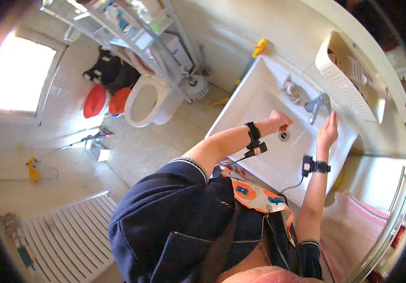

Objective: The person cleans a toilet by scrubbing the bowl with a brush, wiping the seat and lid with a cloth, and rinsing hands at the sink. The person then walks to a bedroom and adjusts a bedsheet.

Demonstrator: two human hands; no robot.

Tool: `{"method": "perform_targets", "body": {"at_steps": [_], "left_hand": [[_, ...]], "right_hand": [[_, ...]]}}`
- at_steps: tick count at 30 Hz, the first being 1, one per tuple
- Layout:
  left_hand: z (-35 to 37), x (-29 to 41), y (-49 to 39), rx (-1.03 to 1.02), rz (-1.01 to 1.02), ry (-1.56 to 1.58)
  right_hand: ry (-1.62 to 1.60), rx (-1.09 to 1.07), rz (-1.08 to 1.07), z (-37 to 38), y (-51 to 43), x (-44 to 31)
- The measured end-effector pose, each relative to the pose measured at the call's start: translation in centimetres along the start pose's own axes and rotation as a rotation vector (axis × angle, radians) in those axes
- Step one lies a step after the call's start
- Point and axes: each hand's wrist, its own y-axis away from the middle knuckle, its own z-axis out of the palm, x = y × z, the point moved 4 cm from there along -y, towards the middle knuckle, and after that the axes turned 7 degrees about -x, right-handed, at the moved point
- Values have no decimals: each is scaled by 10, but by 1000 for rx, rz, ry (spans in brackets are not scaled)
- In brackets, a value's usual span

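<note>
My left hand (279,121) hangs over the white washbasin (256,141), close to the drain (283,136). Its fingers are curled together, and nothing shows in them. At the basin's back right, the fingertips of my right hand (327,132) meet the handle (326,102) of the chrome faucet (316,108). The fingers are nearly straight; whether they grip the handle is hidden. A crumpled grey cloth-like thing (293,92) lies on the ledge left of the faucet. Each wrist carries a black strap with a small cabled box.
Above the basin's right side sits a white perforated basket (351,81). A yellow-ended handle (258,49) leans by its left edge. Further left are a toilet (144,100), a metal shelf rack (146,39), red buckets (95,101) and a slatted white panel (68,237). A pink-edged towel (355,223) hangs right.
</note>
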Motion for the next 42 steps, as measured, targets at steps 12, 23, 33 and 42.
{"method": "perform_targets", "body": {"at_steps": [12, 23, 33, 42], "left_hand": [[-85, 14, 104, 103, 153, -521], [-75, 108, 266, 3, 643, -775], [-118, 39, 325, 221, 327, -1293], [-237, 102, 449, 425, 540, -397]], "right_hand": [[-1229, -106, 1048, 81, 170, -69], [-1575, -546, 574, -54, 119, -263], [-762, -859, 137, -30, 211, -205], [-529, -700, -268, -65, 169, -316]]}}
